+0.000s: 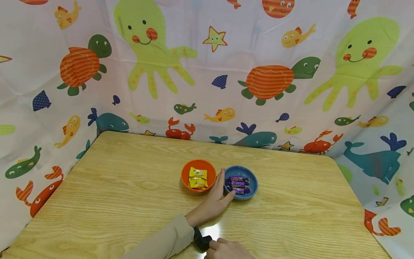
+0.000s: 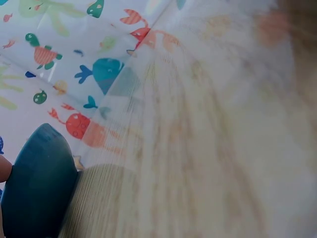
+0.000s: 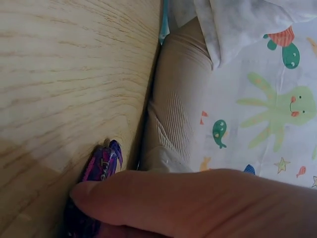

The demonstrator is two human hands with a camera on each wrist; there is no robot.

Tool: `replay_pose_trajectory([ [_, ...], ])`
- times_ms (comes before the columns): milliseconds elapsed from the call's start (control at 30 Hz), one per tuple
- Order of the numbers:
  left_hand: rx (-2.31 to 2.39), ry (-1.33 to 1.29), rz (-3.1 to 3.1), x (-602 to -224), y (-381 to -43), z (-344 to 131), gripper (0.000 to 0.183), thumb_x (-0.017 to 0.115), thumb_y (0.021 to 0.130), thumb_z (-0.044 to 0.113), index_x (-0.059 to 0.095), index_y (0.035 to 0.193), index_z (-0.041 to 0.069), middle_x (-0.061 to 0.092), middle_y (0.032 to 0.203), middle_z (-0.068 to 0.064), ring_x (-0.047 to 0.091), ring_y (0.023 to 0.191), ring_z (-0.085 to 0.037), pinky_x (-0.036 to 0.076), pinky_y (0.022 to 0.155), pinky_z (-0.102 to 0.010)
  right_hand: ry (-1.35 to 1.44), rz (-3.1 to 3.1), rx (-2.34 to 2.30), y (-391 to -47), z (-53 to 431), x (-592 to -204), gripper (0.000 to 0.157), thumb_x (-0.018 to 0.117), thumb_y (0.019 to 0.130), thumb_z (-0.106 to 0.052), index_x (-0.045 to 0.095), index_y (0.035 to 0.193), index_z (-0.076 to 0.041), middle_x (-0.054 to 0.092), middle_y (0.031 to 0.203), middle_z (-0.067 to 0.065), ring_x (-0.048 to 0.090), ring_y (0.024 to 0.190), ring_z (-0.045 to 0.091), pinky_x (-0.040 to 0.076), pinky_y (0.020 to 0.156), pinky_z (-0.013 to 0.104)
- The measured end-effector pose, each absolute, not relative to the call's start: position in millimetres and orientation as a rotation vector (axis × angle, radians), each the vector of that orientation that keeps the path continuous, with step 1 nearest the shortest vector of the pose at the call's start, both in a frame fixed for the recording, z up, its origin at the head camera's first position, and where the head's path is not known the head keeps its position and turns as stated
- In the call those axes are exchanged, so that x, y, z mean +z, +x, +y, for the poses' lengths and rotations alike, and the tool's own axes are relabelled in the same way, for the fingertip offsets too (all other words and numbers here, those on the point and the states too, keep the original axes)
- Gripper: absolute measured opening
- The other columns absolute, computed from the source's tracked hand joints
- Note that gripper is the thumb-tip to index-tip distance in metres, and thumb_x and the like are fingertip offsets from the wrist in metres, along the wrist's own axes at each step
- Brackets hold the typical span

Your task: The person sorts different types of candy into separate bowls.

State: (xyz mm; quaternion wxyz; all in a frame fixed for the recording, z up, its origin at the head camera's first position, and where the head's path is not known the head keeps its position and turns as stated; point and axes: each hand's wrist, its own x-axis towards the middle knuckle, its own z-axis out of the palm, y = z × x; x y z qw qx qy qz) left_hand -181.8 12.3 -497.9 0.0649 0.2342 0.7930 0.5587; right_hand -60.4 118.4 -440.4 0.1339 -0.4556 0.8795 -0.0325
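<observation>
Beside the blue bowl [image 1: 253, 176] my left hand [image 1: 211, 202] lies with fingers and thumb extended against its near left side. The left wrist view shows a fingertip [image 2: 4, 168] touching the wall of the bowl. Several purple-wrapped candies [image 1: 237, 184] lie inside it. My right hand [image 1: 228, 250] is low at the front, partly cut off in the head view. In the right wrist view its thumb [image 3: 124, 198] presses on another purple-wrapped candy [image 3: 101, 161], pinching it close over the table; the fingers behind are mostly hidden.
An orange bowl [image 1: 185, 181] with yellow-wrapped sweets [image 1: 198, 178] stands just left of my left hand. Both bowls are on a light wooden table [image 1: 129, 187]. A curtain [image 1: 207, 72] printed with sea animals hangs around its back and sides.
</observation>
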Motion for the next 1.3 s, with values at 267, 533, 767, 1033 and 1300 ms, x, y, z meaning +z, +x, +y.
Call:
replay_pose_trajectory([
  [267, 1.673, 0.693, 2.397, -496, -182, 11, 0.083, 0.05, 0.103, 0.031, -0.005, 0.159, 0.006, -0.003, 0.166, -0.012, 0.0, 0.151, -0.022, 0.01, 0.12, -0.052, -1.476, 2.616, -0.189, -67, 123, -424, 0.015, 0.068, 0.091, -0.032, 0.07, 0.079, -0.023, 0.048, 0.073, -0.015, 0.043, 0.067, -0.006, 0.033, 0.053, 0.007],
  [533, 1.667, 0.676, 2.392, -496, -181, 11, 0.084, 0.05, 0.103, 0.035, -0.006, 0.159, 0.008, -0.003, 0.166, -0.011, 0.001, 0.151, -0.023, 0.01, 0.119, -0.055, -1.226, 2.58, -0.442, -83, 137, -372, 0.012, 0.08, 0.082, -0.015, 0.069, 0.087, -0.015, 0.053, 0.081, -0.014, 0.044, 0.072, -0.003, 0.043, 0.063, 0.012],
  [767, 1.67, 0.688, 2.388, -498, -183, 10, 0.085, 0.05, 0.103, 0.038, -0.005, 0.159, 0.005, -0.003, 0.166, -0.014, 0.001, 0.151, -0.026, 0.01, 0.118, -0.057, -1.2, 2.735, -0.708, -101, 152, -344, 0.022, 0.08, 0.077, -0.001, 0.073, 0.095, -0.012, 0.064, 0.095, -0.009, 0.057, 0.085, 0.002, 0.054, 0.074, 0.021],
  [1033, 1.656, 0.741, 2.4, -495, -184, 10, 0.091, 0.046, 0.102, 0.05, -0.007, 0.158, 0.002, 0.0, 0.165, -0.017, 0.004, 0.151, -0.028, 0.013, 0.118, -0.056, -1.121, 2.874, -0.797, -138, 167, -339, 0.02, 0.08, 0.076, 0.003, 0.074, 0.09, -0.01, 0.063, 0.088, -0.003, 0.056, 0.073, 0.008, 0.052, 0.064, 0.023],
  [1300, 1.67, 0.689, 2.391, -496, -181, 12, 0.083, 0.05, 0.103, 0.033, -0.006, 0.159, 0.007, -0.002, 0.166, -0.014, 0.002, 0.151, -0.025, 0.013, 0.119, -0.054, -0.892, 2.914, -0.811, -187, 195, -373, 0.014, 0.078, 0.081, 0.003, 0.075, 0.093, -0.002, 0.06, 0.083, 0.001, 0.053, 0.07, 0.008, 0.05, 0.06, 0.024],
])
